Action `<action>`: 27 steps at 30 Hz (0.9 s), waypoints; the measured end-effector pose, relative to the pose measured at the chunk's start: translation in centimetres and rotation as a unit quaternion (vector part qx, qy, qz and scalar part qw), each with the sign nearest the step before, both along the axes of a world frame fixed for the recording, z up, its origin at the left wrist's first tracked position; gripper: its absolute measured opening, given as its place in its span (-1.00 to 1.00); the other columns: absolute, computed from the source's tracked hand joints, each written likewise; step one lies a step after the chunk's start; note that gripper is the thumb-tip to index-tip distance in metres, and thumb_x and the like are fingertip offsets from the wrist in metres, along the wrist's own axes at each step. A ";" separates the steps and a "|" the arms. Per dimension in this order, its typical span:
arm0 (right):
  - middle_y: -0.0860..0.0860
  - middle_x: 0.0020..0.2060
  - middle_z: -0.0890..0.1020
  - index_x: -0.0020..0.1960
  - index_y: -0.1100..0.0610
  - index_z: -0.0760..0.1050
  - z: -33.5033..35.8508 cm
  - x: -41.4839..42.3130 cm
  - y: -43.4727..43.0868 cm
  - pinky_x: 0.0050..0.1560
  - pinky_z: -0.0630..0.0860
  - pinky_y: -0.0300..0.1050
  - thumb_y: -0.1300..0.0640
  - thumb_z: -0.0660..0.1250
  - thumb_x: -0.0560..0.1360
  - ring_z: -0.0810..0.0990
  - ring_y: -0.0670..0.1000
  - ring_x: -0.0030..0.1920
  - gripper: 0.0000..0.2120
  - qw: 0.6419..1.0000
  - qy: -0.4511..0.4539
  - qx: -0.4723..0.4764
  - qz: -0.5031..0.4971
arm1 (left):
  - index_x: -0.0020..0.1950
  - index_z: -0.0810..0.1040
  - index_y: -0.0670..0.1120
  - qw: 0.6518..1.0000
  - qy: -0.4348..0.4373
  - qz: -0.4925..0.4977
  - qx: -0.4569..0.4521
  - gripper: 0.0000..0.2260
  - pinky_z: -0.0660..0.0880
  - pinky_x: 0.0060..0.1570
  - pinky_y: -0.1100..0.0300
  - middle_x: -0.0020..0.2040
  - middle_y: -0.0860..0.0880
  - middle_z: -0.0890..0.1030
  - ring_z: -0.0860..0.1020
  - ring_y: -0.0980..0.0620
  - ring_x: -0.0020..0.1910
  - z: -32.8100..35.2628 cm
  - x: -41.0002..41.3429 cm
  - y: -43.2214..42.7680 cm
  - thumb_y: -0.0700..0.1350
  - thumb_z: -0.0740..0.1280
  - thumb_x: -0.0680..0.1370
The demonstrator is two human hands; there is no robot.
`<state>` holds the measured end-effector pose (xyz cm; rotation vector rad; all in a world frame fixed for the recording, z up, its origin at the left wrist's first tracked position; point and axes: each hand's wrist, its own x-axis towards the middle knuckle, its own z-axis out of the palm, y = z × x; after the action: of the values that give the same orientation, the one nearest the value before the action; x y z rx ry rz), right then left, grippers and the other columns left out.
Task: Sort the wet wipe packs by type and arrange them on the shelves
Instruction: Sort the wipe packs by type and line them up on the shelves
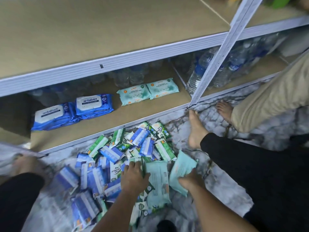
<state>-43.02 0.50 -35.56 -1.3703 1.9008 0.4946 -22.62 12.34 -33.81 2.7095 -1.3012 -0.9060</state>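
Note:
A heap of wet wipe packs (127,151), blue, green and white, lies on the floor in front of the low shelf (103,124). My left hand (133,176) grips the edge of a pale teal pack (158,181) lying on the heap. My right hand (190,181) holds a second pale teal pack (181,168), tilted up off the floor. On the low shelf stand blue antabax packs (71,111) in two stacks at the left, and two pale teal packs (147,91) side by side to their right.
Water bottles (197,72) fill the back and right of the low shelf. The upper shelf board (83,30) is bare. A white upright post (217,52) crosses at the right. Another person's bare feet (195,129) and beige trouser leg (270,91) stand at the right.

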 end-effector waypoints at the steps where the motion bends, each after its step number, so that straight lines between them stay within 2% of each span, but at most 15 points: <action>1: 0.12 0.47 0.40 0.58 0.14 0.11 -0.4 0.0 -0.1 0.32 0.47 -0.08 -0.12 0.43 0.45 0.46 0.14 0.41 -0.14 1.000 -0.011 0.000 -0.015 | 0.42 0.37 0.00 1.000 0.005 0.001 0.003 -0.40 0.41 0.35 -0.07 0.34 -0.03 0.47 0.42 -0.09 0.35 0.0 0.0 -0.2 0.34 0.25 0.52; 5: 0.18 0.59 0.18 0.64 0.14 -0.14 -2.1 0.8 -0.3 0.47 0.34 0.11 -0.18 0.41 0.47 0.28 0.24 0.52 0.01 0.996 -0.031 -0.002 -0.081 | 0.34 0.41 0.07 1.000 -0.002 -0.011 0.014 -0.36 0.42 0.29 -0.09 0.30 0.01 0.49 0.44 -0.08 0.29 -0.5 -0.1 -1.1 0.48 0.21 0.45; 8: 0.20 0.61 0.06 0.64 0.12 -0.22 -2.9 1.6 -0.5 0.46 0.28 0.20 -0.22 0.40 0.48 0.19 0.28 0.55 0.05 0.994 -0.026 0.000 -0.109 | 0.40 0.33 0.05 0.999 -0.022 -0.018 0.038 -0.25 0.37 0.30 -0.10 0.33 -0.03 0.40 0.38 -0.09 0.30 -1.1 -0.9 -1.6 0.53 0.20 0.41; 10: 0.20 0.60 0.07 0.63 0.12 -0.25 -3.3 2.0 -0.7 0.44 0.30 0.19 -0.28 0.38 0.48 0.21 0.28 0.54 0.07 0.994 -0.020 0.004 -0.104 | 0.42 0.28 0.03 0.999 -0.030 -0.004 0.038 -0.21 0.36 0.30 -0.10 0.32 -0.04 0.36 0.35 -0.09 0.29 -1.6 -1.5 -1.7 0.53 0.24 0.39; 15: 0.21 0.54 0.27 0.63 0.13 -0.24 -5.2 2.6 -0.7 0.32 0.49 0.18 -0.38 0.40 0.37 0.40 0.29 0.44 0.18 0.993 -0.024 -0.036 -0.111 | 0.44 0.28 0.06 0.999 -0.021 0.032 0.015 -0.26 0.29 0.29 -0.03 0.34 -0.03 0.32 0.31 -0.05 0.30 -2.3 -2.3 -2.4 0.43 0.35 0.41; 19: 0.21 0.55 0.22 0.62 0.05 -0.26 -5.4 3.0 -1.1 0.25 0.54 0.23 -0.57 0.32 0.23 0.42 0.32 0.41 0.29 0.993 -0.009 -0.016 -0.118 | 0.38 0.36 0.05 0.998 0.010 0.056 -0.009 -0.31 0.26 0.31 0.00 0.30 -0.01 0.28 0.27 -0.02 0.27 -2.5 -2.2 -2.9 0.35 0.45 0.38; 24: 0.22 0.57 0.21 0.64 0.08 -0.22 -4.0 2.2 -1.9 0.29 0.50 0.13 -0.33 0.42 0.42 0.40 0.29 0.44 0.13 0.998 0.002 -0.014 -0.066 | 0.35 0.38 0.03 0.997 0.021 0.049 -0.053 -0.30 0.27 0.26 0.03 0.31 0.03 0.31 0.28 0.01 0.27 -2.4 -2.0 -2.3 0.33 0.49 0.35; 27: 0.22 0.58 0.18 0.64 0.07 -0.20 -3.5 1.7 -1.8 0.32 0.48 0.15 -0.25 0.45 0.45 0.38 0.30 0.46 0.09 0.998 -0.003 -0.017 -0.059 | 0.40 0.36 0.02 0.996 0.029 0.046 -0.074 -0.30 0.29 0.28 0.05 0.34 0.05 0.37 0.30 0.01 0.30 -1.9 -1.6 -2.0 0.30 0.48 0.39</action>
<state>-41.32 -1.26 -39.07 -1.2704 1.9801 0.4001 -24.19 10.38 -35.75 2.5857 -1.1724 -0.8378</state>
